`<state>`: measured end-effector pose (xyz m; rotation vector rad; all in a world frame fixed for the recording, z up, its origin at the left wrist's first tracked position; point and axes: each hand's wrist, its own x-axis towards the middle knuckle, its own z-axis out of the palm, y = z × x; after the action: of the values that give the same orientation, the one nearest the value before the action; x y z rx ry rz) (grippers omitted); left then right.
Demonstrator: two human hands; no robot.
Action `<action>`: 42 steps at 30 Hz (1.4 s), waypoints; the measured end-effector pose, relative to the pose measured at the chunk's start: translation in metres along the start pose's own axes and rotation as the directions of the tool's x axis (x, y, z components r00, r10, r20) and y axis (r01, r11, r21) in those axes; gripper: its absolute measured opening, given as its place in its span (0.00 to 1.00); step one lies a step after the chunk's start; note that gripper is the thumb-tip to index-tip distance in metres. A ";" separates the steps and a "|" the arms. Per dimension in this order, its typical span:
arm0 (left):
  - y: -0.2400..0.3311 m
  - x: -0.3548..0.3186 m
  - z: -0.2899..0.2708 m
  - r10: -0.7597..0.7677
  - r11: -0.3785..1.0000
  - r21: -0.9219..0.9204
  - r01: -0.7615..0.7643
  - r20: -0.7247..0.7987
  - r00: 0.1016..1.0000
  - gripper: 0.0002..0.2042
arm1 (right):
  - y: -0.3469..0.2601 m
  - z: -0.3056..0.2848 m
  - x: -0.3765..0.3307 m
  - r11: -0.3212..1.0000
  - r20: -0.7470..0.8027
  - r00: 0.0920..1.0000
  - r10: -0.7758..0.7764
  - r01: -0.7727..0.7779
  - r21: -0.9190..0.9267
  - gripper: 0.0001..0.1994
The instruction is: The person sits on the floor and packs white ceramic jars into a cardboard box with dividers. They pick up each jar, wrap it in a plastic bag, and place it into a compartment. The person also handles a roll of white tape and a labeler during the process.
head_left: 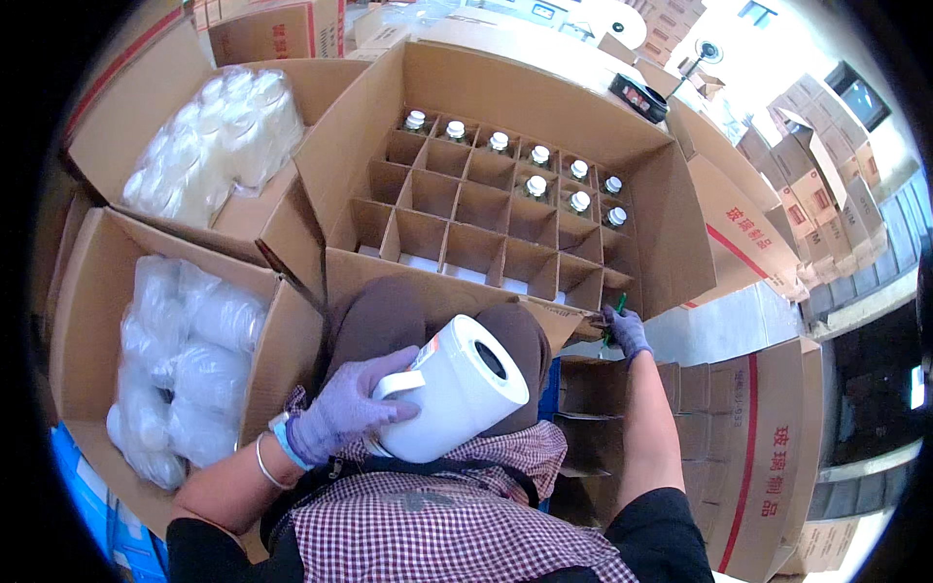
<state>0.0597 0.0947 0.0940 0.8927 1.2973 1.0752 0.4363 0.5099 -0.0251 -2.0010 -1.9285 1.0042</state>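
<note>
A green item [622,303], too small to identify, touches the right fingers [628,323].

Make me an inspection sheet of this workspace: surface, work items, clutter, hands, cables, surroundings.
Surface: open divided cardboard box in front; what bears it is mostly hidden.
Work items: nine capped bottles stand in its compartments, six in the far row, three in the next; white cylinder with a dark round centre.
Clutter: clear bags of pale items in two boxes at left; dark boxy item by the far-right corner.
Hands: gloved left hand holds the white cylinder; gloved right hand is at the near-right corner, slim green item at its fingers, grip unclear.
Cables: nothing seen.
Surroundings: stacked cartons at upper right.
</note>
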 end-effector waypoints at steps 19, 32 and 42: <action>0.014 0.038 -0.029 -0.007 0.981 -0.157 0.110 0.544 0.839 0.40 | -0.191 -0.055 -0.327 0.050 0.390 -0.003 -0.921 0.991 0.127 0.13; 0.014 0.012 -0.015 -0.028 0.997 -0.050 0.051 0.391 0.920 0.36 | -0.196 -0.044 -0.340 -0.269 0.696 -0.090 -0.713 0.951 -0.153 0.14; -0.002 -0.041 0.046 0.211 0.960 0.230 -0.158 -0.227 0.951 0.32 | -0.185 -0.009 -0.286 0.506 0.413 0.464 -0.783 0.862 -0.009 0.16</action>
<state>0.1073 0.0579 0.1079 1.0799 1.5817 1.2445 0.3120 0.2700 0.1827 -0.6264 -2.8350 0.8928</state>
